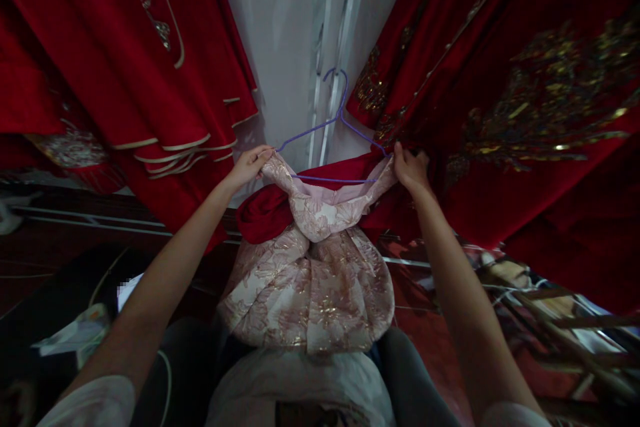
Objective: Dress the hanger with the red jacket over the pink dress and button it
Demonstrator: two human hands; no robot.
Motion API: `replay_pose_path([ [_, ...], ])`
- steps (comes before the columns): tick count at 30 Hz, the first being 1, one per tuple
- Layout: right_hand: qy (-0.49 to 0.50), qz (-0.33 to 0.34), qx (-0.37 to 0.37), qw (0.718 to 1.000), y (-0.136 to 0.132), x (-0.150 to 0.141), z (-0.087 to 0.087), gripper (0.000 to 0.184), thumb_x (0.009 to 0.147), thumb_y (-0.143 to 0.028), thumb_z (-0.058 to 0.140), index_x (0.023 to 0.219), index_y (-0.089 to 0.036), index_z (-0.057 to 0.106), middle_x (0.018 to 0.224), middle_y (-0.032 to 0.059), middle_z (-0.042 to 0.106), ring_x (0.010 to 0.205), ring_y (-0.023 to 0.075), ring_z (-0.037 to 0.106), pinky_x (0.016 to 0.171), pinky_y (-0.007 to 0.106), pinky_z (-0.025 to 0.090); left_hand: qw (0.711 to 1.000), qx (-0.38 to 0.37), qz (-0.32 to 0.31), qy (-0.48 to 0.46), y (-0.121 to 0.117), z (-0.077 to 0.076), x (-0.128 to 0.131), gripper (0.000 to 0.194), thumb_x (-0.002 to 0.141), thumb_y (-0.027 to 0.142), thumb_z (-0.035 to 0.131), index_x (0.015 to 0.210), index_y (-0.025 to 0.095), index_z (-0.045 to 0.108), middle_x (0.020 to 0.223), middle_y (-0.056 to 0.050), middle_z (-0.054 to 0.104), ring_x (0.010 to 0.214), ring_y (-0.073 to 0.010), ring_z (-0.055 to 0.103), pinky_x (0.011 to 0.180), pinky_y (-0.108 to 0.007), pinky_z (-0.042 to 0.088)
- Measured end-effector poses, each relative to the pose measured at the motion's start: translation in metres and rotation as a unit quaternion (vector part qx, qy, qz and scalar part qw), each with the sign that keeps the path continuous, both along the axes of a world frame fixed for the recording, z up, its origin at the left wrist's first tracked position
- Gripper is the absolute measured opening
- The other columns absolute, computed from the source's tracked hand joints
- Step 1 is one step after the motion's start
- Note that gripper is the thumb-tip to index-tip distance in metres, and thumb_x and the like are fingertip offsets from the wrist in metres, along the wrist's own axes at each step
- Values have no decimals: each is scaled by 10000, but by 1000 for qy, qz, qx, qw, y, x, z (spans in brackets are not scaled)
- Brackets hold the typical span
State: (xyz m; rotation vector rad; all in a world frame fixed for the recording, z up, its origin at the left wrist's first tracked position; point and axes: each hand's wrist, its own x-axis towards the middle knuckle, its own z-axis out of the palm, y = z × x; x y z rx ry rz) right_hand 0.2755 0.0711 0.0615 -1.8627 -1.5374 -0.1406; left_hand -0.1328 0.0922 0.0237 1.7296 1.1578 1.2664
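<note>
A pale pink dress (320, 287) with a floral, gold-flecked pattern hangs spread out in front of me, its full skirt over my lap. Inside its neckline sits a thin purple wire hanger (345, 121), hook pointing up. My left hand (253, 165) pinches the dress's left shoulder at the hanger's end. At the opposite shoulder, my right hand (411, 165) grips the fabric with its fingers partly hidden. Beside the bodice, on the left, bulges a bunched piece of dark red cloth (265, 213); more red fabric shows behind the neckline.
Red garments with cream trim (185, 140) hang on the left. To the right hang red garments with gold sequin embroidery (540, 100). Whitish panels with a metal strip (320, 93) stand between them. A wooden rack (565, 327) holding things is at the lower right.
</note>
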Motion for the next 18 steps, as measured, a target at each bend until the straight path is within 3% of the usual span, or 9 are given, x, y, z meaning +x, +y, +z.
replay_pose_path([
  [2,15,13,-31,999,-7,1,7,830,879,-691,91,1013,-115,673,1055,203,615,1125,324,509,958,467,355,1000,-6,-4,-6,3,-1,0,430,823,542,529,1089,216,619,630,22,505,443,-72,401,390,-172,324],
  [5,56,35,-74,995,-26,3,16,808,838,-754,146,802,-150,681,768,119,656,853,281,618,755,354,441,1000,3,9,-11,5,-4,0,425,822,534,534,1092,217,621,649,17,514,455,-71,404,392,-168,324],
  [9,39,28,-35,998,-56,4,25,683,795,-768,324,657,-175,633,575,64,608,638,228,605,611,293,408,999,7,36,-13,6,-7,1,426,815,532,542,1082,213,630,692,7,551,468,-71,407,405,-170,325],
  [14,-30,31,86,995,-74,3,23,518,832,-653,424,838,-186,648,760,91,679,726,232,624,670,298,430,997,-10,45,-58,2,-8,9,440,782,558,561,1046,212,626,784,-4,605,559,-92,488,474,-177,380],
  [18,8,74,92,993,-57,13,3,500,852,-593,434,1063,-170,599,1000,128,679,893,251,625,775,332,462,986,-37,52,-157,1,-21,14,496,810,588,440,1060,186,587,992,-61,654,813,-155,605,692,-244,488],
])
